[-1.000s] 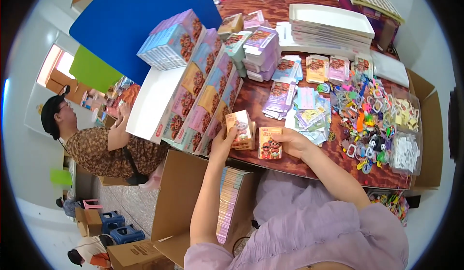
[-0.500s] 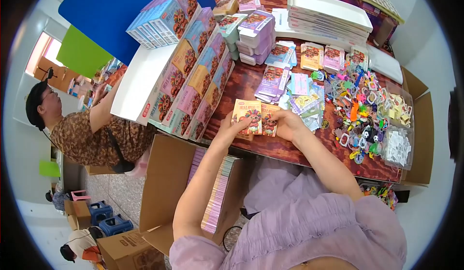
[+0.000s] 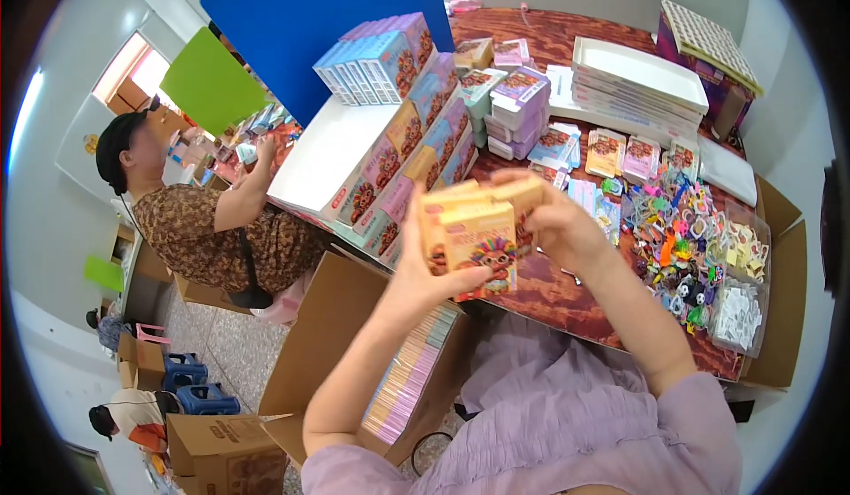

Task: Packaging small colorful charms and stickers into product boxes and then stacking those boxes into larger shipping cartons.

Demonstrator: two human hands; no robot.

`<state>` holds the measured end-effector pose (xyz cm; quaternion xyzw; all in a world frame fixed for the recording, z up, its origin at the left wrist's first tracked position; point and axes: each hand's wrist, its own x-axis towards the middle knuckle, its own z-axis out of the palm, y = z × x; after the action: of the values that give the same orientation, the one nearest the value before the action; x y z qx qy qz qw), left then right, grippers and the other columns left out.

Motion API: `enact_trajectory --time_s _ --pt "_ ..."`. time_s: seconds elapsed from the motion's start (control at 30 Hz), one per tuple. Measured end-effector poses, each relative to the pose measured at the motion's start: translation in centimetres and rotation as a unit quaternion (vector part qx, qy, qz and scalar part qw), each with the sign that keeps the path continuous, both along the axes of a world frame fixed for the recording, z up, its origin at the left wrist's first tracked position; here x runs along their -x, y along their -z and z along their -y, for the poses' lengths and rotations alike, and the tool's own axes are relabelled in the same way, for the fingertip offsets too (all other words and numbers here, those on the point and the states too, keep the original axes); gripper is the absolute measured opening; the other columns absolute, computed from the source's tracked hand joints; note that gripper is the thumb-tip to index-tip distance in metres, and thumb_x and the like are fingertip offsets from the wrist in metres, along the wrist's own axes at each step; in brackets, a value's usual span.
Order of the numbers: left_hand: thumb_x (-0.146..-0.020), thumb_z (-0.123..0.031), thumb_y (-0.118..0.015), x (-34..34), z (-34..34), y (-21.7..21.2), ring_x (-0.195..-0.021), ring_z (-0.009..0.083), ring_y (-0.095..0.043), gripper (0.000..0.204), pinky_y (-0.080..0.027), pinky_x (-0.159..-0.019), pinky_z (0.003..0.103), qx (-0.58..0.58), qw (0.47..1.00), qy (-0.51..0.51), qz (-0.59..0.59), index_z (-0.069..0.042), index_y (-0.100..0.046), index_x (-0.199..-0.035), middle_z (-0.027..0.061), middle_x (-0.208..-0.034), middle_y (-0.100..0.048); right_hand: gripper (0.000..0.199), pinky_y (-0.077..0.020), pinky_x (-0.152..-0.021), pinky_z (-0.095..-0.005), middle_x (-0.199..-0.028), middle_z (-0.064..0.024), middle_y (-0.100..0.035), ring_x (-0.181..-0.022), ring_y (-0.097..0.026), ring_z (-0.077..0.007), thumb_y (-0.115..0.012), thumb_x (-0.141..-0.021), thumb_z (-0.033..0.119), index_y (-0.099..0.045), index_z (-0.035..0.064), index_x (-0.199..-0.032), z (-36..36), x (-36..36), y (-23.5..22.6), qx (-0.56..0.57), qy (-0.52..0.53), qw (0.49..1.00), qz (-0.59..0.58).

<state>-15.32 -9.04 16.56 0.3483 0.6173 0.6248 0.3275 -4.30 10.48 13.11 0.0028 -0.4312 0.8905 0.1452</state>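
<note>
Several small yellow cartons [image 3: 478, 245] with a colourful cartoon figure on the front are held up above the table's front edge. My left hand [image 3: 421, 275] is closed round them from the left, its thumb across the front carton. On the right, my right hand [image 3: 562, 220] grips another yellow carton [image 3: 525, 198] at the same bunch, its fingers bent over the top and side. Just left of the hands, filled display trays [image 3: 390, 172] of similar cartons are stacked in tiers. What lies directly behind the held cartons is hidden.
Small colourful trinkets [image 3: 677, 256] lie heaped at the right, beside a clear plastic tray [image 3: 740, 311]. Stacked white trays [image 3: 633, 74] and purple cartons [image 3: 521, 96] stand farther back. An open cardboard box [image 3: 301, 353] is below the table. Another person [image 3: 199, 220] works at the left.
Both hands have raised the yellow cartons off the table, and the cartons now overlap in a bunch. The view has shifted, so the table appears lower and farther right.
</note>
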Motion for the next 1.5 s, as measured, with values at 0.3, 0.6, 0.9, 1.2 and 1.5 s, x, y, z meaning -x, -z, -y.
enact_trajectory --time_s 0.3,0.6,0.9,1.2,1.5 --pt "-0.083 -0.016 -0.072 11.8 2.1 -11.8 -0.107 0.0195 -0.063 0.064 -0.052 -0.089 0.034 -0.133 0.973 -0.163 -0.094 -0.007 -0.041 -0.138 0.0101 -0.121 -0.06 0.048 -0.0457 -0.101 -0.0361 -0.122 -0.0087 -0.061 -0.113 -0.059 -0.0171 -0.066 -0.081 0.003 -0.052 0.0035 -0.127 -3.0 10.9 -12.6 -0.17 -0.055 0.973 -0.147" --pt "-0.085 -0.032 -0.072 20.3 2.3 -11.4 -0.108 0.0228 -0.064 0.053 -0.051 -0.089 0.051 -0.115 0.982 -0.132 0.066 -0.01 -0.053 -0.128 0.0073 -0.116 -0.064 0.039 -0.0478 -0.084 -0.0264 -0.106 -0.0016 -0.064 -0.093 -0.06 -0.0095 -0.072 -0.085 0.01 -0.057 0.0081 -0.121 -4.3 16.8 -14.7 -0.301 -0.026 0.948 -0.094" --pt "-0.068 -0.019 -0.087 24.6 -2.3 -8.4 -0.114 0.0267 -0.058 0.114 -0.05 -0.095 0.037 -0.079 0.959 -0.219 -0.162 -0.002 -0.012 -0.152 0.0177 -0.128 -0.052 0.036 -0.0519 -0.06 -0.0288 -0.092 -0.0061 -0.06 -0.078 -0.061 -0.0128 -0.057 -0.075 -0.001 -0.057 0.0028 -0.111 -1.5 21.8 -15.2 -0.53 0.042 0.846 -0.043" --pt "-0.056 -0.044 -0.093 26.4 -5.1 -5.5 -0.137 0.041 -0.032 0.145 -0.036 -0.112 0.044 0.087 0.92 -0.236 -0.302 -0.003 0.006 -0.154 0.0283 -0.149 -0.02 0.045 -0.0513 -0.08 -0.043 -0.108 -0.014 -0.061 -0.105 -0.058 -0.0351 -0.06 -0.071 -0.001 -0.058 0.005 -0.116 0.0 21.6 -11.7 -0.766 0.218 0.595 -0.104" --pt "-0.089 -0.032 -0.067 25.2 -4.7 -5.1 -0.142 0.0313 -0.029 0.108 -0.038 -0.11 0.036 -0.016 0.967 -0.171 -0.186 -0.002 0.014 -0.154 0.0203 -0.157 -0.014 0.052 -0.0402 -0.099 -0.0448 -0.13 -0.0163 -0.053 -0.127 -0.045 -0.0333 -0.065 -0.079 0.012 -0.056 0.0054 -0.13 1.0 20.7 -10.5 -0.795 0.397 0.386 -0.247"
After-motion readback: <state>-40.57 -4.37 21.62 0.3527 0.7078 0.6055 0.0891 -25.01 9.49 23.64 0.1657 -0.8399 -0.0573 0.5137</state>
